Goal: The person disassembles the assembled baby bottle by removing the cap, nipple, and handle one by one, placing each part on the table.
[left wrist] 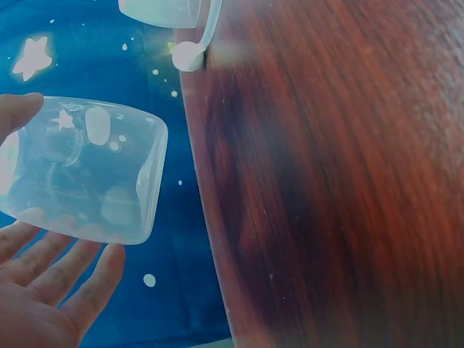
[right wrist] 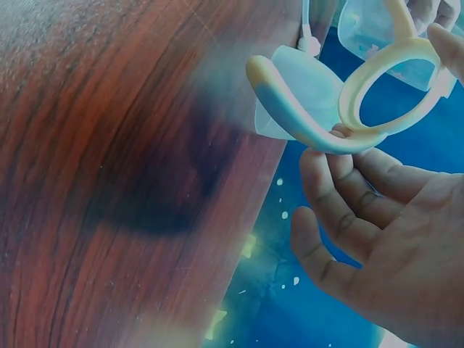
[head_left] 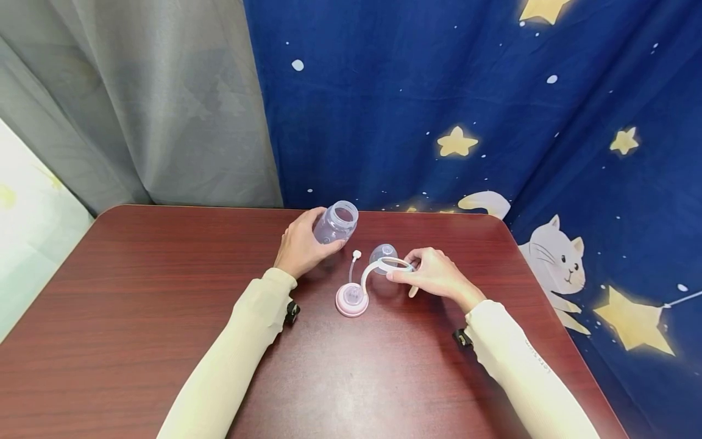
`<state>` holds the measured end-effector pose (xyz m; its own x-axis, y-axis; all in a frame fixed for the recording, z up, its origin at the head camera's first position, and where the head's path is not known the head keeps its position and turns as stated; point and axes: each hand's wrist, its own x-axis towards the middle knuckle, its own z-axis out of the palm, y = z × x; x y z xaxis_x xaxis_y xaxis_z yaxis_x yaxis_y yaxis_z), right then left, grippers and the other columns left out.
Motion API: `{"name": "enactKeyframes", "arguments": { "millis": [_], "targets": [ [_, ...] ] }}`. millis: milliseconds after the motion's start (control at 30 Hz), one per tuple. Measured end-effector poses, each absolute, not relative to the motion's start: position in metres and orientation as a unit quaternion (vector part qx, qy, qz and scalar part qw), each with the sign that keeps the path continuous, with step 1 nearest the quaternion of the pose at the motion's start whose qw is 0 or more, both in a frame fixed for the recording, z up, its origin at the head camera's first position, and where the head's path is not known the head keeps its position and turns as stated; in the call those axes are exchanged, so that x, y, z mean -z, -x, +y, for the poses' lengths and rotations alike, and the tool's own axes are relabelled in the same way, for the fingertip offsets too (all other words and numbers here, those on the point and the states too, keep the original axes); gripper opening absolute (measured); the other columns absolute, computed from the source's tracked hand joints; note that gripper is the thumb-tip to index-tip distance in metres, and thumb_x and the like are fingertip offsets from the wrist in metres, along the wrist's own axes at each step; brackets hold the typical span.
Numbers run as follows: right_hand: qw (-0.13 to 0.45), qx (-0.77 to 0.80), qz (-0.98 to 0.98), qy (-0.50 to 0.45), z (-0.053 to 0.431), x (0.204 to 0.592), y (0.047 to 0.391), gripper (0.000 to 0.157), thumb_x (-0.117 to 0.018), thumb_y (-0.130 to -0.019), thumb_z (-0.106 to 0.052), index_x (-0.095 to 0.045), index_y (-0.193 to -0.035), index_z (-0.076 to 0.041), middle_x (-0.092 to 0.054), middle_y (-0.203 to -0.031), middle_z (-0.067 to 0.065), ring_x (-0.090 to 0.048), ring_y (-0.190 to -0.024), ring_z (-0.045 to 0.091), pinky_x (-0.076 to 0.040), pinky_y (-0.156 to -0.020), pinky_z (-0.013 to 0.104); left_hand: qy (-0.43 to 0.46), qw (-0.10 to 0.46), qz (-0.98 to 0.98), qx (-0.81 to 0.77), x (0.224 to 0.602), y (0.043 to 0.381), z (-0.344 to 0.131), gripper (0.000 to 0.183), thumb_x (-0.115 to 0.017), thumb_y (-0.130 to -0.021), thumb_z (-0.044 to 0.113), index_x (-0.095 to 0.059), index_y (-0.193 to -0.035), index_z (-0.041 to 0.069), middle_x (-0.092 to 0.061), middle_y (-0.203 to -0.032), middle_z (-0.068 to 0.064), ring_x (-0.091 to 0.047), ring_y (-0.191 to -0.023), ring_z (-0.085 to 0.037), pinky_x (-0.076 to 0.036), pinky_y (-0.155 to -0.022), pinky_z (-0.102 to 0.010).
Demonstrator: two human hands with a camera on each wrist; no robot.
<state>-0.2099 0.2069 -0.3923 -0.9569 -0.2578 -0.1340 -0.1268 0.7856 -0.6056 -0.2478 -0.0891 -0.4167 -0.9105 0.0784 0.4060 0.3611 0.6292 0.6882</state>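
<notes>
My left hand [head_left: 300,245] grips a clear baby bottle body [head_left: 333,227] round its side, its open threaded mouth tilted up and toward the right. The left wrist view shows the bottle [left wrist: 94,174] between the thumb and the spread fingers [left wrist: 94,283]. In my right hand [head_left: 439,275] is a pale bottle handle [head_left: 366,277], a ring with two curved arms, pinched at the ring by thumb and fingers. In the right wrist view the near curved arm of this handle [right wrist: 304,123] lies across the fingertips.
Between the hands a pink lid [head_left: 352,300] lies on the dark red table [head_left: 164,317], its thin straw ending in a white weight [head_left: 357,255]. A clear dome cap [head_left: 379,251] stands just behind the handle. Curtains [head_left: 373,110] hang at the table's far edge.
</notes>
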Motion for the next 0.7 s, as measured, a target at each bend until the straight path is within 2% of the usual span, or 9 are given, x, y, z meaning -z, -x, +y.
{"name": "enactKeyframes", "arguments": {
  "millis": [233,400,700],
  "targets": [
    [0.118,0.308,0.939,0.096,0.2103,0.39,0.2098,0.058,-0.076,-0.071,-0.067,-0.069,-0.094,-0.014,-0.07,-0.063,0.003,-0.071,-0.061,0.021,-0.04,-0.062,0.037,0.124,0.163,-0.886,0.416,0.4172,0.2481,-0.0898,0.072,-0.086,-0.072,0.041,-0.058,-0.133,0.014,-0.065,-0.123,-0.005,-0.061,-0.106,-0.024,-0.05,-0.089,-0.045],
    [0.134,0.293,0.942,0.094,0.2119,0.394,0.2108,0.053,-0.077,-0.073,-0.064,-0.07,-0.092,-0.016,-0.069,-0.061,0.003,-0.07,-0.06,0.02,-0.042,-0.061,0.037,0.123,0.163,-0.887,0.414,0.4172,0.2479,-0.0903,0.072,-0.086,-0.072,0.041,-0.058,-0.133,0.013,-0.065,-0.123,-0.005,-0.061,-0.106,-0.024,-0.05,-0.089,-0.044],
    [0.145,0.283,0.943,0.093,0.2127,0.399,0.2108,0.059,-0.076,-0.07,-0.069,-0.071,-0.091,-0.013,-0.07,-0.07,0.005,-0.067,-0.057,0.023,-0.045,-0.06,0.036,0.121,0.161,-0.889,0.411,0.4176,0.2472,-0.0903,0.073,-0.086,-0.072,0.041,-0.058,-0.133,0.013,-0.064,-0.125,-0.005,-0.061,-0.107,-0.023,-0.05,-0.09,-0.044]
  ]
}}
